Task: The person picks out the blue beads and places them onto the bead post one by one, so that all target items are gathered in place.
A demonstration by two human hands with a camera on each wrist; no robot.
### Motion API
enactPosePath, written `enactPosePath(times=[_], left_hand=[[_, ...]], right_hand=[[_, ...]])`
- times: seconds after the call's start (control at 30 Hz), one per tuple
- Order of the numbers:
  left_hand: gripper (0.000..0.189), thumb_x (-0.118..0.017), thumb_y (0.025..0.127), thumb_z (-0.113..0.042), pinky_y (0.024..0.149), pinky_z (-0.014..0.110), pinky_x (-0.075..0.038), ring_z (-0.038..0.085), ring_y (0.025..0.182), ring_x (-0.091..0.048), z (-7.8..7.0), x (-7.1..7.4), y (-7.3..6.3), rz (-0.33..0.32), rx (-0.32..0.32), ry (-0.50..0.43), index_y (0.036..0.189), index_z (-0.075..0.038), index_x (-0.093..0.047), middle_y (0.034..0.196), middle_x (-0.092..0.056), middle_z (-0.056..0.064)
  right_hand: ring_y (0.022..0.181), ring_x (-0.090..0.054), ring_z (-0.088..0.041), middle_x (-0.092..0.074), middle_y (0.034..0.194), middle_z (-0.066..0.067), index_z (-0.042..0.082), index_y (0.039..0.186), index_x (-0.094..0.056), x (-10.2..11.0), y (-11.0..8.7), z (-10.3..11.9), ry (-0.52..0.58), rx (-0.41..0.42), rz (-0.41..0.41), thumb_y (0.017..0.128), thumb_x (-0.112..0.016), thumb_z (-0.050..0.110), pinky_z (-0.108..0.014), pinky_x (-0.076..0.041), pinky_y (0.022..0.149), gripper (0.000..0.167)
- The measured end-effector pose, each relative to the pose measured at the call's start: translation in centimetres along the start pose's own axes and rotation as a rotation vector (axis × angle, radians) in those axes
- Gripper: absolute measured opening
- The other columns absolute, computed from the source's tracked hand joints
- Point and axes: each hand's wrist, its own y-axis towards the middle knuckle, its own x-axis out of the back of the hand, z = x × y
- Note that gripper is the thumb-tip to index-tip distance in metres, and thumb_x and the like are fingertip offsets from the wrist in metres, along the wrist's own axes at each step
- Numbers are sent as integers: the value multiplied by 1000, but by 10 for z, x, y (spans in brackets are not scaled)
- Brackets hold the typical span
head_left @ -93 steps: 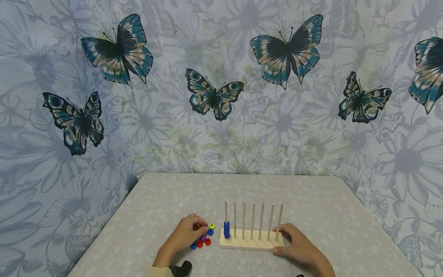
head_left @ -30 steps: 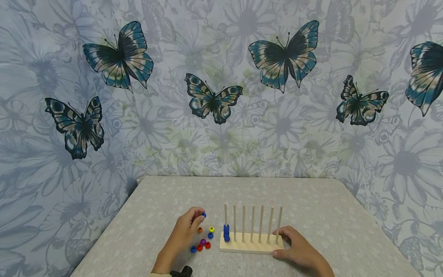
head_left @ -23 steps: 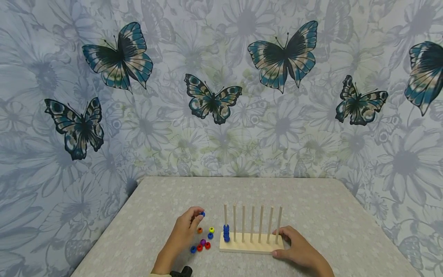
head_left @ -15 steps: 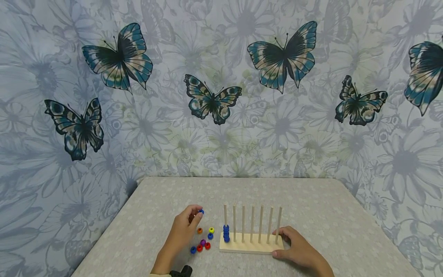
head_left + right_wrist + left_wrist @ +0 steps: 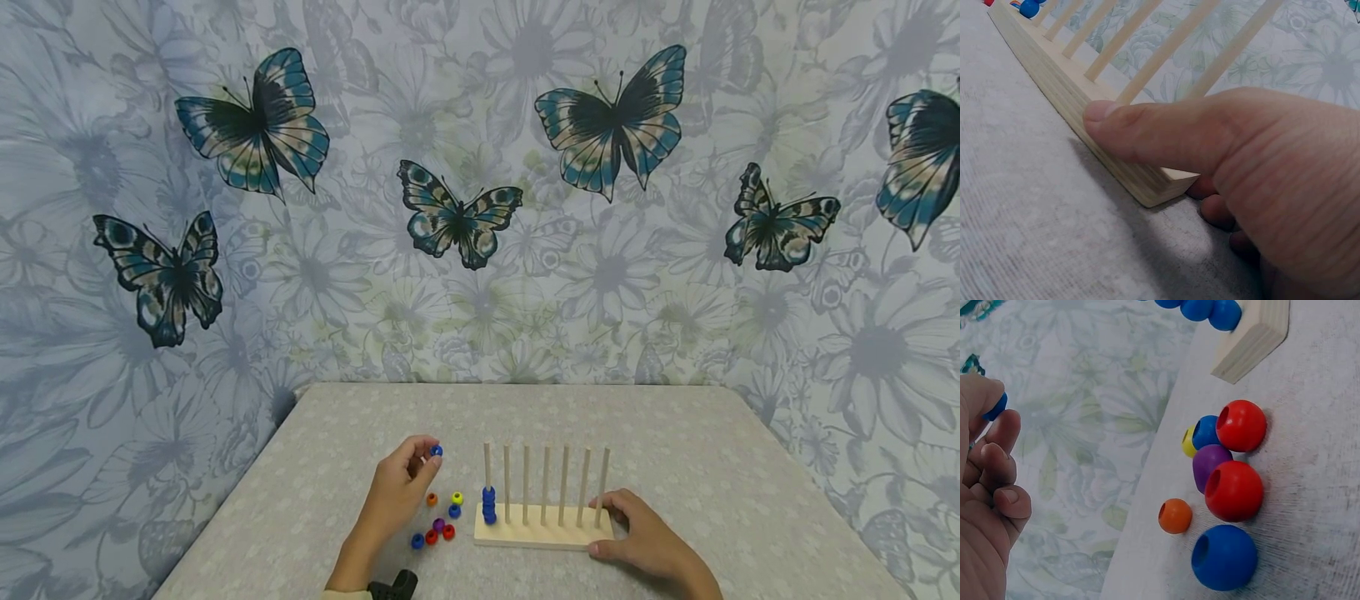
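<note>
My left hand [image 5: 396,490] pinches a blue bead [image 5: 437,450] between thumb and fingertips, raised above the table to the left of the wooden peg stand [image 5: 536,536]. In the left wrist view the same bead [image 5: 997,407] shows partly behind the fingers. The stand has a row of several upright pegs; its leftmost peg carries a stack of blue beads [image 5: 489,506]. At the stand's right end my right hand [image 5: 648,533] grips the base, thumb [image 5: 1147,131] along the front side and fingers round the end, mostly hidden.
Loose beads lie left of the stand: orange [image 5: 432,499], yellow [image 5: 457,497], purple [image 5: 438,525], two red [image 5: 448,532] and two blue [image 5: 417,541]. A cloth-covered table [image 5: 675,433] reaches back to a wall with butterflies [image 5: 459,217].
The left hand has come up from among the loose beads with a blue bead and keeps rising slightly. The orange bead has come into sight. The right hand stays on the stand.
</note>
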Motion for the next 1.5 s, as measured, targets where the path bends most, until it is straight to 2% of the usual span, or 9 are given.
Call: enactPosePath(times=[0.3,0.5,0.6,0.73,0.83,0.93,1.2,1.5], left_hand=[[17,-64,99,-32,59,23,-46,12,70,-53,-10,5,3,19,-57,14,116,-32,-62,93,-61,-10],[17,-64,99,-33,61,23,-46,11,71,-52,-21,10,5,37,-107,31,117,-32,-63,91,-62,-12],[18,-64,99,-34,63,23,-47,10,72,-53,-27,11,5,49,-134,35,117,-32,-63,91,-62,-13],[19,-64,99,-32,62,22,-46,7,70,-51,-39,13,6,46,-215,59,118,-30,-63,87,-60,-14],[20,-65,99,-28,59,22,-44,5,68,-48,-50,15,8,39,-299,73,119,-27,-63,82,-57,-12],[21,-65,99,-26,59,22,-43,5,68,-46,-60,16,9,39,-352,73,120,-26,-62,80,-54,-12],[20,-65,99,-27,59,21,-42,5,69,-46,-79,14,12,53,-397,43,119,-28,-63,80,-52,-14],[19,-65,99,-23,57,21,-41,4,67,-45,-83,8,18,101,-438,19,118,-26,-64,80,-54,-12]], right_hand=[[117,-54,-20,-59,120,-1,15,124,-62,0,-2,-1,4,0,-5,76,-86,40,-31,-48,99,59],[119,-55,-22,-59,122,-1,16,123,-62,-2,-2,1,16,-3,-10,76,-86,41,-40,-48,103,59],[115,-54,-19,-59,120,-1,16,124,-62,-2,-1,-1,9,1,-6,76,-86,41,-36,-48,99,59],[112,-53,-16,-58,119,0,17,124,-62,-2,0,-3,1,5,-1,76,-86,42,-29,-48,96,59],[111,-53,-16,-58,120,0,17,124,-62,-2,0,-3,-1,2,-4,76,-86,43,-30,-48,96,60],[111,-54,-15,-58,120,0,17,123,-62,-2,0,-2,1,-7,-9,75,-86,43,-31,-48,96,60],[113,-54,-16,-58,121,1,19,123,-62,-3,1,-5,-1,-8,-6,76,-86,45,-28,-47,97,59],[113,-54,-16,-58,121,1,19,124,-62,-2,1,-6,-10,10,-3,77,-85,46,-29,-47,97,58]])
